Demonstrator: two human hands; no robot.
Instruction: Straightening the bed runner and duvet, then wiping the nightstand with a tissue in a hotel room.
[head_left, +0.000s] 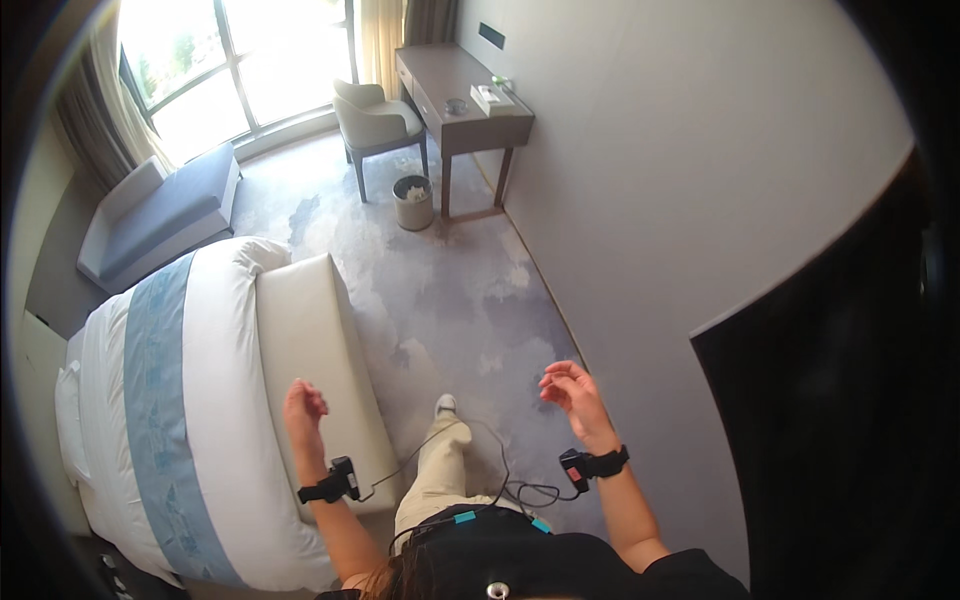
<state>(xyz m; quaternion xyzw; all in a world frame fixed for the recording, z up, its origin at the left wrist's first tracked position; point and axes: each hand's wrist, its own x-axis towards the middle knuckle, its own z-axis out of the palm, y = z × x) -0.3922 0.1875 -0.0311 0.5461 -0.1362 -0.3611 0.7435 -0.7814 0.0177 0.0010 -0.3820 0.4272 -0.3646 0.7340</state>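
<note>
My left hand (304, 405) hovers over the cream upholstered bench (311, 315) at the foot of the bed. Its fingers are loosely bent, slightly blurred, and hold nothing that I can see. On the other side, my right hand (576, 399) is raised in front of the wall's lower edge, empty, its fingers curved and a little apart. Each wrist wears a black strap with a small device, the left device (343, 478) and the right device (575, 471). Thin black cables (504, 450) run from them to my waist.
The bed (217, 360) with white bedding and a blue runner (157, 375) lies left. Farther off are a chaise (169, 214), a chair (375, 124), a wastebasket (414, 206) and a desk (457, 67). Patterned carpet (457, 300) runs between bench and wall (637, 187). A dark screen-like panel (832, 375) stands right.
</note>
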